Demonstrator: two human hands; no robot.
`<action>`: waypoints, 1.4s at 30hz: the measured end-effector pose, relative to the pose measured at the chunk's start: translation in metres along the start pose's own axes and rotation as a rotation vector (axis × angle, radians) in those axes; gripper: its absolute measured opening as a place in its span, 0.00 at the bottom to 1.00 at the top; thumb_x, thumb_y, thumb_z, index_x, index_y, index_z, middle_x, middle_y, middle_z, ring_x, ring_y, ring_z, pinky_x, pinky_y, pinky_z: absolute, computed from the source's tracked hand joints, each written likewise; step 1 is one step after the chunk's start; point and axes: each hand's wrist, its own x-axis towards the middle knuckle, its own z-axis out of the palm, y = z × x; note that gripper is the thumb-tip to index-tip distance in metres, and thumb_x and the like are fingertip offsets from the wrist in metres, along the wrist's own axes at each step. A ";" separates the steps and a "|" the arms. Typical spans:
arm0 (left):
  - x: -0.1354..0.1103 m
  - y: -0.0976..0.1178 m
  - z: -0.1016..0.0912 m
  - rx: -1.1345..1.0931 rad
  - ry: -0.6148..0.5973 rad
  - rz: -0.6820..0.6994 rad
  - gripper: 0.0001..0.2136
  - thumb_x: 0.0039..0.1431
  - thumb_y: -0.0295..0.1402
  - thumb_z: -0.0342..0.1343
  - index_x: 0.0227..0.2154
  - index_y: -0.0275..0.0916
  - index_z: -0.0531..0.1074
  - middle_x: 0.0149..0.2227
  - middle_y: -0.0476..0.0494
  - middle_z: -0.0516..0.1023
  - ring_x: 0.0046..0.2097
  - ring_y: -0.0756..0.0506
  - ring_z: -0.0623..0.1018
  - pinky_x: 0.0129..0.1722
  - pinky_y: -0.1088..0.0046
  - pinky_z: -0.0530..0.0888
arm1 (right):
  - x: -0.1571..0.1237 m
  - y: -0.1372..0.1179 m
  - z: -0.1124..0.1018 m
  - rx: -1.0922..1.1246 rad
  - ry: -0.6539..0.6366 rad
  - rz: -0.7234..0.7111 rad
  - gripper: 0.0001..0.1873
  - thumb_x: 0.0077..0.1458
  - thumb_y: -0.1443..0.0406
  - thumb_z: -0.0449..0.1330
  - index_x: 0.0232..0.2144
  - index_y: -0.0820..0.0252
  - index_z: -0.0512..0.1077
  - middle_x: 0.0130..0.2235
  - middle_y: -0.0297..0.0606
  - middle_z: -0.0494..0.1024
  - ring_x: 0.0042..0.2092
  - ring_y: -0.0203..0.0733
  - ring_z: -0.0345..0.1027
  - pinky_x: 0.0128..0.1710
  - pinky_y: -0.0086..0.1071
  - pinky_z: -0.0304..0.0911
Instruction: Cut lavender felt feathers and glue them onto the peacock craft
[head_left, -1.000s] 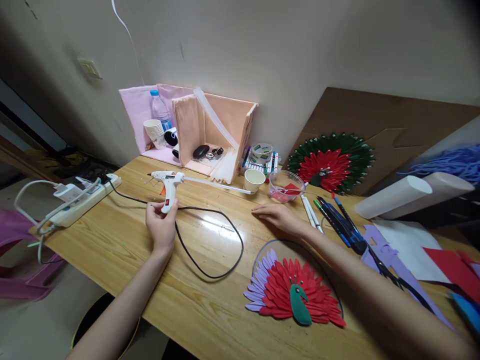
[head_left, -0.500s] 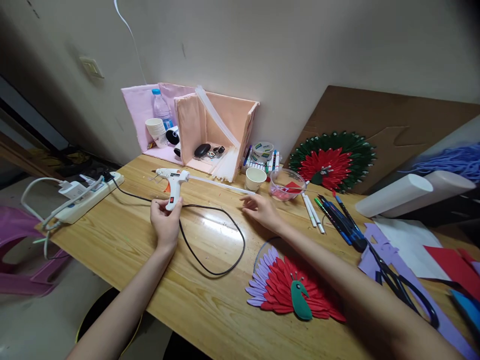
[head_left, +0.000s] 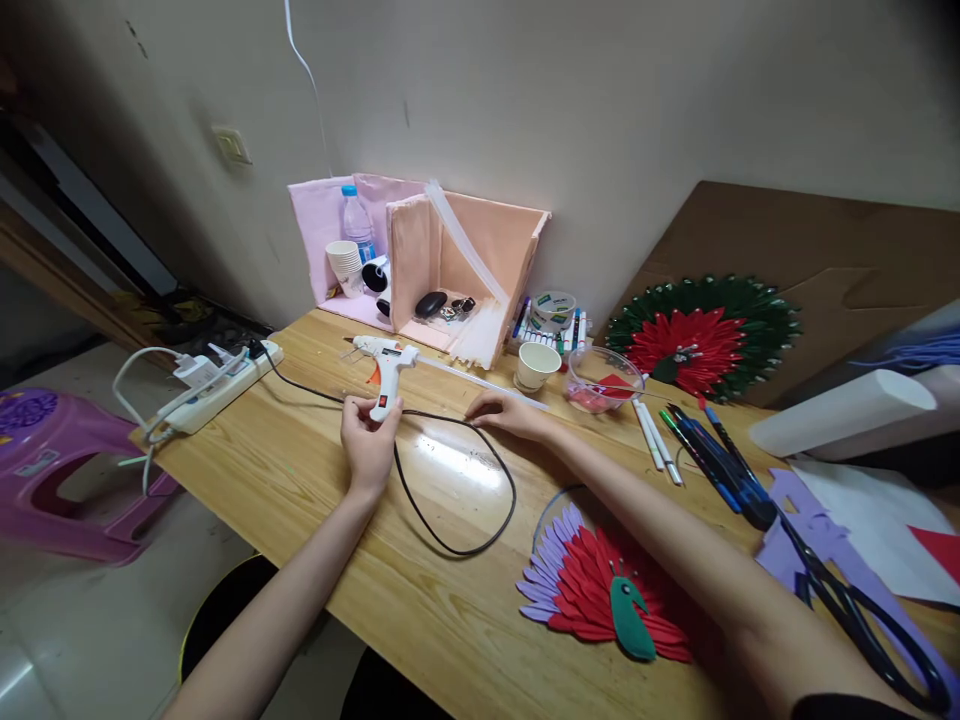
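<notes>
- Broadly, a wooden table [head_left: 435, 630] carries everything; its middle lies between the hands, probably to leave working room.
- A brown cardboard panel [head_left: 795, 240] leans at the far right, behind a round red-and-green flower piece [head_left: 690, 350].
- A peach box [head_left: 412, 270] stands at the far side, open toward the person, seemingly as a holder for small items.
- A felt bird [head_left: 630, 620] with red and purple feathers lies flat at the near right, partly under the right forearm.
- A power strip [head_left: 225, 392] sits at the left edge, and a black cable [head_left: 514, 500] loops from it between the hands, likely slack so the tool can shift.
- The white glue gun [head_left: 388, 375] is at the upper end of the left hand [head_left: 367, 450], which pinches the bottom of its handle between thumb and fingers, below the orange trigger; the nozzle points left, presumably to keep the hot tip off the skin.
- The right hand [head_left: 514, 415] is loosely curled, right of the gun; whether its fingertips press the cable cannot be told.
- A translucent glue stick [head_left: 476, 379] runs from the gun's rear, just beyond the right hand.
</notes>
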 end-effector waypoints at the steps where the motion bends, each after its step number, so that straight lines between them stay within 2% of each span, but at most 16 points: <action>1: 0.000 0.001 0.000 -0.001 -0.005 -0.003 0.15 0.44 0.33 0.64 0.27 0.38 0.60 0.26 0.54 0.65 0.27 0.54 0.69 0.28 0.80 0.66 | 0.001 0.002 0.000 0.007 -0.011 0.001 0.09 0.45 0.62 0.63 0.31 0.61 0.75 0.34 0.38 0.78 0.37 0.39 0.71 0.40 0.34 0.65; 7: -0.002 0.001 0.000 -0.003 -0.013 -0.010 0.16 0.44 0.34 0.64 0.27 0.38 0.60 0.26 0.54 0.65 0.27 0.54 0.69 0.28 0.80 0.66 | 0.002 0.003 0.010 0.014 -0.011 0.006 0.07 0.47 0.62 0.61 0.27 0.62 0.73 0.31 0.37 0.77 0.34 0.39 0.70 0.38 0.34 0.65; 12: -0.001 0.000 0.000 -0.004 -0.009 -0.001 0.16 0.43 0.34 0.64 0.27 0.38 0.59 0.26 0.54 0.65 0.27 0.54 0.69 0.28 0.80 0.66 | -0.005 0.007 0.010 -0.005 0.103 0.007 0.03 0.48 0.67 0.58 0.28 0.61 0.68 0.29 0.35 0.74 0.32 0.37 0.67 0.36 0.33 0.64; 15: -0.001 0.001 0.000 -0.004 -0.006 0.011 0.16 0.43 0.34 0.64 0.27 0.39 0.60 0.26 0.54 0.65 0.27 0.54 0.69 0.28 0.80 0.66 | -0.009 0.010 0.009 0.010 0.164 0.013 0.04 0.49 0.66 0.57 0.31 0.60 0.66 0.30 0.35 0.73 0.33 0.37 0.68 0.37 0.33 0.64; 23: -0.002 0.001 0.001 0.025 -0.010 -0.009 0.16 0.43 0.35 0.64 0.26 0.38 0.60 0.26 0.53 0.65 0.27 0.54 0.69 0.27 0.80 0.66 | -0.005 -0.003 0.015 0.019 0.079 0.003 0.10 0.48 0.68 0.59 0.36 0.61 0.68 0.33 0.36 0.76 0.34 0.36 0.70 0.36 0.32 0.66; 26: -0.002 0.000 0.001 0.009 -0.009 -0.010 0.16 0.43 0.34 0.64 0.27 0.38 0.60 0.26 0.53 0.66 0.27 0.54 0.69 0.28 0.80 0.66 | -0.003 -0.002 0.013 -0.033 0.066 0.012 0.06 0.47 0.70 0.59 0.32 0.61 0.69 0.32 0.36 0.76 0.34 0.37 0.70 0.35 0.31 0.65; 31: -0.002 -0.001 0.001 -0.001 -0.006 0.007 0.16 0.43 0.34 0.64 0.27 0.38 0.60 0.26 0.54 0.65 0.27 0.54 0.68 0.28 0.81 0.66 | -0.010 0.003 0.005 -0.154 0.150 0.019 0.04 0.47 0.72 0.59 0.27 0.59 0.71 0.29 0.35 0.74 0.32 0.37 0.66 0.35 0.32 0.61; 36: -0.003 -0.002 0.002 0.022 -0.015 0.004 0.16 0.43 0.35 0.64 0.27 0.38 0.60 0.27 0.53 0.65 0.27 0.54 0.69 0.28 0.80 0.66 | -0.020 0.006 -0.003 -0.173 0.203 0.007 0.04 0.47 0.72 0.58 0.27 0.59 0.72 0.30 0.36 0.75 0.33 0.39 0.67 0.38 0.33 0.61; 42: -0.003 -0.002 0.002 0.028 -0.019 0.003 0.16 0.42 0.35 0.64 0.27 0.38 0.60 0.26 0.53 0.65 0.27 0.54 0.68 0.28 0.80 0.66 | -0.029 0.006 -0.010 -0.060 0.198 0.009 0.07 0.52 0.67 0.55 0.32 0.61 0.72 0.35 0.39 0.77 0.36 0.39 0.71 0.38 0.32 0.66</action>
